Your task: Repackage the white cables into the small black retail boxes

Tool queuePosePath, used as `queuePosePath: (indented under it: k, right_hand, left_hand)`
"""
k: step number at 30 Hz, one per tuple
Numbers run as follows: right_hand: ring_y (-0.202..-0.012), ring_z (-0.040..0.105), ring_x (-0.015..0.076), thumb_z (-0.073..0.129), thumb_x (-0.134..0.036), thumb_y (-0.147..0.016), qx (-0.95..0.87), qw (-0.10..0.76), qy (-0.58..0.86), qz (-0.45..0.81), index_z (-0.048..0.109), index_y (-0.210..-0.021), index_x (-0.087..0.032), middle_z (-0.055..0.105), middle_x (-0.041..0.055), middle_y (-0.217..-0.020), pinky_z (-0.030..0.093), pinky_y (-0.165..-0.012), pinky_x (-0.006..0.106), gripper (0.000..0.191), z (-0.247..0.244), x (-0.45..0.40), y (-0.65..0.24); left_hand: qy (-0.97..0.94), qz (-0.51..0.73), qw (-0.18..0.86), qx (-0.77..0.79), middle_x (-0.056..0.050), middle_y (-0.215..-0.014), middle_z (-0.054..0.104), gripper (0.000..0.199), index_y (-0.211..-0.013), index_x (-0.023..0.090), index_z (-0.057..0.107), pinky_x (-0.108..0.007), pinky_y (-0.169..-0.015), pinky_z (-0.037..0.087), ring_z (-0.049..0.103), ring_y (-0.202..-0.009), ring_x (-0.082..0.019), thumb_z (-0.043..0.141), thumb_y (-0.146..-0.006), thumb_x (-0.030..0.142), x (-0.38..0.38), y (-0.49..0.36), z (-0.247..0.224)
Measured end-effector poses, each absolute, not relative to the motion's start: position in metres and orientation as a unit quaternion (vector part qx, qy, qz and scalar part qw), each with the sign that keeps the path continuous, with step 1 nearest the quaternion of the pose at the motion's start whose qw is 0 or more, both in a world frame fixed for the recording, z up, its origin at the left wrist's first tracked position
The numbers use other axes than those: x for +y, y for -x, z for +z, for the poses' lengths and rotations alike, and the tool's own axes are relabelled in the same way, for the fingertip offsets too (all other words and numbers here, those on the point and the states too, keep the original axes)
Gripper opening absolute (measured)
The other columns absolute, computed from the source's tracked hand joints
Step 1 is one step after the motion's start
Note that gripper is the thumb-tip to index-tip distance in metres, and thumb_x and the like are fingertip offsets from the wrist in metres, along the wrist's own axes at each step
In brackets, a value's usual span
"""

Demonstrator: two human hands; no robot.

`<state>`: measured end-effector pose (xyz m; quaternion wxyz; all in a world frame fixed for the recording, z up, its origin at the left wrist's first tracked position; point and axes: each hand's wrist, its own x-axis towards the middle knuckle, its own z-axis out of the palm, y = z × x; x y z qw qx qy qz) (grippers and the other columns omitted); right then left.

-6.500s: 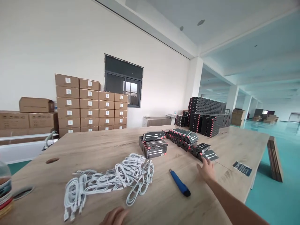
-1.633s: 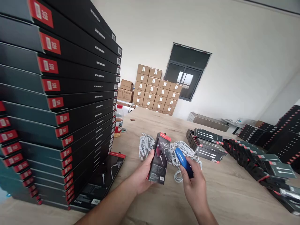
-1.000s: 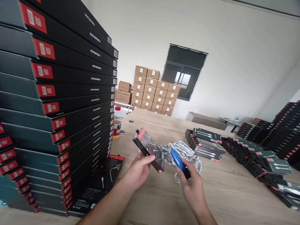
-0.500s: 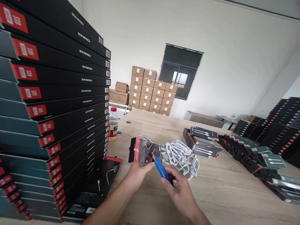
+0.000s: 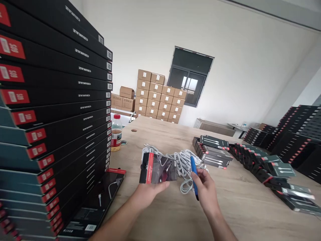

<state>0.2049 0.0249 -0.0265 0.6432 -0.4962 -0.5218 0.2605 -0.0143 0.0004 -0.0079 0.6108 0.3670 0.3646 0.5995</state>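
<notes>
My left hand [image 5: 147, 195] is closed around a stack of flat black-and-red boxes [image 5: 160, 169], tilted up toward me; the fingers beneath are hidden. My right hand [image 5: 206, 187] grips a blue utility knife [image 5: 193, 172], its tip pointing up and away, to the right of the boxes and apart from them. Behind both hands, a tangled heap of white cables [image 5: 182, 163] lies on the wooden table [image 5: 165, 214].
At my left rises a tall stack of black boxes [image 5: 82, 90], with a flat black box [image 5: 100, 201] at its foot. A red-capped bottle [image 5: 116, 134] stands beyond it. Small cable boxes [image 5: 215, 150] are piled to the right, with a long row of boxes [image 5: 263, 164] farther right.
The knife has moved right, away from the boxes, and now points more upright. My left hand has turned the boxes so their front faces me more. The view has shifted slightly right.
</notes>
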Motion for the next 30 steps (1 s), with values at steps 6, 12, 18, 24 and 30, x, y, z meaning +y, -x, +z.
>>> queuePosePath:
  k: [6, 12, 18, 24, 30]
  right_hand:
    - [-0.066, 0.058, 0.0163, 0.067, -0.037, -0.085, -0.713, 0.523, 0.390, 0.255, 0.069, -0.092, -0.021, 0.066, 0.0000, -0.073, 0.048, -0.062, 0.027, 0.018, -0.021, -0.004, -0.175]
    - [-0.069, 0.061, 0.0170, 0.064, -0.035, -0.089, -0.734, 0.491, 0.389, 0.262, 0.068, -0.099, -0.022, 0.069, 0.0010, -0.080, 0.048, -0.062, 0.026, 0.017, -0.023, -0.012, -0.169]
    - [-0.075, 0.066, 0.0210, 0.066, -0.047, -0.087, -0.619, 0.591, 0.452, 0.252, 0.067, -0.096, -0.019, 0.072, 0.0043, -0.082, 0.053, -0.068, 0.031, 0.029, -0.025, 0.003, -0.171]
    - [-0.069, 0.063, 0.0212, 0.074, -0.061, -0.074, -0.499, 0.674, 0.490, 0.239, 0.064, -0.089, -0.018, 0.070, 0.0045, -0.077, 0.052, -0.065, 0.034, 0.047, -0.011, 0.019, -0.204]
    - [-0.065, 0.058, 0.0176, 0.076, -0.056, -0.076, -0.597, 0.599, 0.450, 0.287, 0.068, -0.086, -0.018, 0.067, 0.0023, -0.072, 0.048, -0.060, 0.029, 0.039, -0.019, 0.010, -0.189]
  left_hand:
    - [-0.447, 0.648, 0.504, 0.355, -0.007, -0.118, 0.076, 0.040, -0.106, 0.022, 0.076, -0.041, -0.112, 0.043, 0.064, -0.119, -0.031, 0.086, -0.068, 0.032, 0.018, 0.023, -0.015]
    - [-0.481, 0.585, 0.526, 0.387, -0.006, -0.102, 0.078, 0.034, -0.094, 0.019, 0.077, -0.040, -0.102, 0.047, 0.067, -0.104, -0.031, 0.085, -0.061, 0.023, 0.012, 0.018, -0.013]
    - [-0.576, 0.466, 0.541, 0.396, -0.002, -0.087, 0.075, 0.024, -0.086, 0.020, 0.077, -0.033, -0.086, 0.052, 0.067, -0.087, -0.025, 0.077, -0.064, 0.014, -0.013, 0.008, -0.006]
    - [-0.559, 0.476, 0.559, 0.386, -0.005, -0.108, 0.077, 0.043, -0.110, 0.022, 0.076, -0.038, -0.103, 0.048, 0.068, -0.108, -0.030, 0.081, -0.067, 0.019, -0.012, 0.000, -0.007]
    - [-0.424, 0.642, 0.492, 0.407, -0.005, -0.117, 0.076, 0.039, -0.100, 0.026, 0.077, -0.041, -0.118, 0.036, 0.062, -0.125, -0.031, 0.089, -0.063, 0.025, 0.011, 0.020, -0.002]
